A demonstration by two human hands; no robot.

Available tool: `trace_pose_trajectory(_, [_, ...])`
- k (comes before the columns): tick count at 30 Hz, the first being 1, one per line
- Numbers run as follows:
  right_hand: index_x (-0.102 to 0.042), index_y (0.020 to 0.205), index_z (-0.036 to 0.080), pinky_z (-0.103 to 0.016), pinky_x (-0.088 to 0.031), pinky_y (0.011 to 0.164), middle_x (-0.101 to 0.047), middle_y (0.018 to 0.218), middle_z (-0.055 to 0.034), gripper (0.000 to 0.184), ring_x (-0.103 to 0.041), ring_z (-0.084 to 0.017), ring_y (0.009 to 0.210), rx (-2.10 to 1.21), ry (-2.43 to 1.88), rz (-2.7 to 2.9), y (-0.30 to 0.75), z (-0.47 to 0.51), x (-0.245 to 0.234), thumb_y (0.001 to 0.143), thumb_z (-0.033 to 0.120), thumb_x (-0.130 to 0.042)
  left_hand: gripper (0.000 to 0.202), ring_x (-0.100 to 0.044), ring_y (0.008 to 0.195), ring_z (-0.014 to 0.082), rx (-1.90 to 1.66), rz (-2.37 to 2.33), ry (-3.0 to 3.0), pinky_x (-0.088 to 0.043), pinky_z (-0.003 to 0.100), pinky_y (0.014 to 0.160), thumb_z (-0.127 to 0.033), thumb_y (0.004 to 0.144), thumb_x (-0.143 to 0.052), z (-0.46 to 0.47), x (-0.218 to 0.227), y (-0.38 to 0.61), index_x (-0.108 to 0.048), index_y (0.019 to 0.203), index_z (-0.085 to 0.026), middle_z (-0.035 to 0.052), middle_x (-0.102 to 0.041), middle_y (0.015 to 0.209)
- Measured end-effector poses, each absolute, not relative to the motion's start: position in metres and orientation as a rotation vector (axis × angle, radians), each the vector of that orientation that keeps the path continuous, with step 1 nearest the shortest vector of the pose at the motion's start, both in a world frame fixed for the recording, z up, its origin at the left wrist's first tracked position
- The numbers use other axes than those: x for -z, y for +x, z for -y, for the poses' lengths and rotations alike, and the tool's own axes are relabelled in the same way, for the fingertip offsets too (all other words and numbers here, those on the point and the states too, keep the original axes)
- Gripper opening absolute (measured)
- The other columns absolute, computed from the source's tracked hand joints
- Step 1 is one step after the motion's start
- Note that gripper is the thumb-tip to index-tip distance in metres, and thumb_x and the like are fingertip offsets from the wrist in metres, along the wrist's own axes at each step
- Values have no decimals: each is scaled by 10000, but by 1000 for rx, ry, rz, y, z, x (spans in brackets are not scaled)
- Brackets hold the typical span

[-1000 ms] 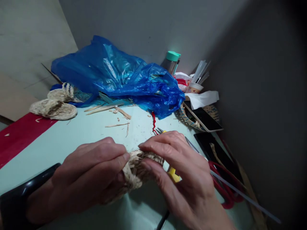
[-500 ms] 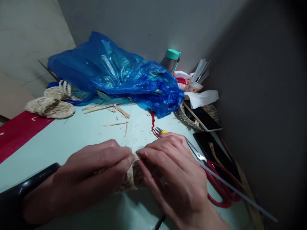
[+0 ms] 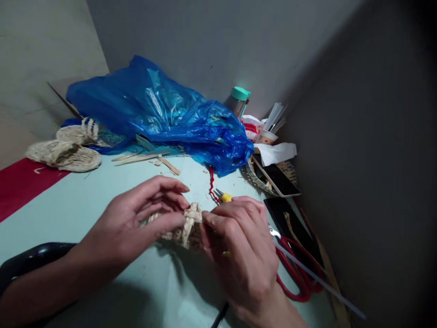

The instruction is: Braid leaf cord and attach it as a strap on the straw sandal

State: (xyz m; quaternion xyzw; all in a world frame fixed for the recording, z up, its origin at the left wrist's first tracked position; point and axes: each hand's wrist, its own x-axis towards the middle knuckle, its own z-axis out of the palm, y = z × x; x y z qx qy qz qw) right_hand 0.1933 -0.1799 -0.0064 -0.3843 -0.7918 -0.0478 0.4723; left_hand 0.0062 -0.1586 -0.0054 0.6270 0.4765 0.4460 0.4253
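A small woven piece of pale braided straw is between my hands, a knot-like crossing of strands on its top edge. My right hand is closed on its right side, fingertips pinching beside the knot. My left hand is at the other side with fingers curved and apart; its thumb lies against or very near the straw. A thin translucent strip runs out past my right hand; whether the hand holds it is hidden. Pliers with yellow grips lie just beyond my right hand, and red-handled scissors to its right.
A large blue plastic bag spreads along the back. Two woven straw pieces lie at left by a red sheet. Straw scraps, a red cord, a basket with a phone and a green-lidded bottle are around.
My left hand has loosened its pinch and its fingers have spread, uncovering the knot. My right hand stays on the straw piece. The whole view has shifted a little.
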Motion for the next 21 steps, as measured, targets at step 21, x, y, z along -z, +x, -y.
trace_pose_trajectory(21, [-496,1245,133,-355,-547,849,-675,1015,-73,402,-694,-167,837,-281,-1028,1901,187,189,15,853,65,-556,173,-731,868,155,-1246,-1118,1519,-604,152,763,-135,709,-711,163,3,13,-750,800,-277,-33,-746,876])
